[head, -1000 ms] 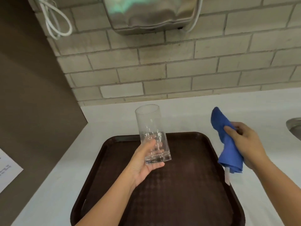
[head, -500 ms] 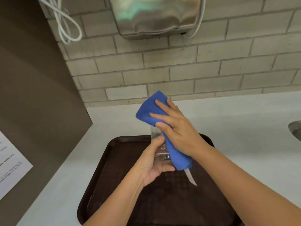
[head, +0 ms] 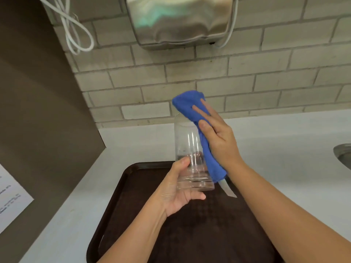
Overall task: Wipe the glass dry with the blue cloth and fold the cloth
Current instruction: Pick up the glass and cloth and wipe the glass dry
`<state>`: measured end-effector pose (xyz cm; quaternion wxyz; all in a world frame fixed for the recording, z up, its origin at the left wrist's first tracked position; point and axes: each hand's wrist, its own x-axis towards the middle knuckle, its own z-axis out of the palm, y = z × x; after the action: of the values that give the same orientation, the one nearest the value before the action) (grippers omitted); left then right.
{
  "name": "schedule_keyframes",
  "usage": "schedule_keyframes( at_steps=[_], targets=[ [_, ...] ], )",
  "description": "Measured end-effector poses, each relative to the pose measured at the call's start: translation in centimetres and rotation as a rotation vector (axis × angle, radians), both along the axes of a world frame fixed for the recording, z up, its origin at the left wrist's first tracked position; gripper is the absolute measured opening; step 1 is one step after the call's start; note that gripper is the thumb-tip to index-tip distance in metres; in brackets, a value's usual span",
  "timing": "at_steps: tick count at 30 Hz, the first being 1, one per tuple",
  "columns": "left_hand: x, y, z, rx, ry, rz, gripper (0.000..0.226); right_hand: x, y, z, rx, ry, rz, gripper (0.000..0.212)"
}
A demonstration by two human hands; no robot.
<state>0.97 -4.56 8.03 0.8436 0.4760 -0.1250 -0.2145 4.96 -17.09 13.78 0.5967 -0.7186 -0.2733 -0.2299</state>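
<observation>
A tall clear glass [head: 187, 149] is held upright above the tray, gripped at its base by my left hand [head: 175, 194]. My right hand [head: 218, 141] presses the blue cloth [head: 190, 107] against the glass's right side. The cloth bunches over the rim at the top and hangs down past the base, where a white label sticks out. The glass's right wall is hidden behind the cloth and my fingers.
A dark brown tray [head: 117, 202] lies on the white counter [head: 284, 158] under my hands. A steel hand dryer [head: 180, 21] hangs on the tiled wall, with a white cable [head: 76, 29] to its left. A sink edge [head: 343, 154] shows at the right. A brown panel [head: 38, 111] stands at the left.
My right hand brought the cloth from the right onto the glass, then slid it to the glass's right side. The front of the glass now shows again.
</observation>
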Motion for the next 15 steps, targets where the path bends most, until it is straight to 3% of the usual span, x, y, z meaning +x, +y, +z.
schedule_keyframes(
  at_steps=[4,8,11,15],
  targets=[
    [0.5,0.9,0.9,0.032,-0.044,0.009,0.073,-1.5,0.9,-2.9,0.397,0.402,0.019,0.026],
    [0.6,1.6,1.6,0.223,-0.088,-0.011,0.066,-3.5,1.9,-5.8,0.615,0.583,0.063,0.036],
    [0.9,1.5,2.4,0.53,-0.128,0.064,0.055,-3.4,2.0,-6.0,0.801,0.733,0.052,0.04],
    [1.3,0.7,4.4,1.031,-0.245,0.322,0.088,-3.2,1.8,-6.1,1.016,0.869,0.07,0.037]
  ],
)
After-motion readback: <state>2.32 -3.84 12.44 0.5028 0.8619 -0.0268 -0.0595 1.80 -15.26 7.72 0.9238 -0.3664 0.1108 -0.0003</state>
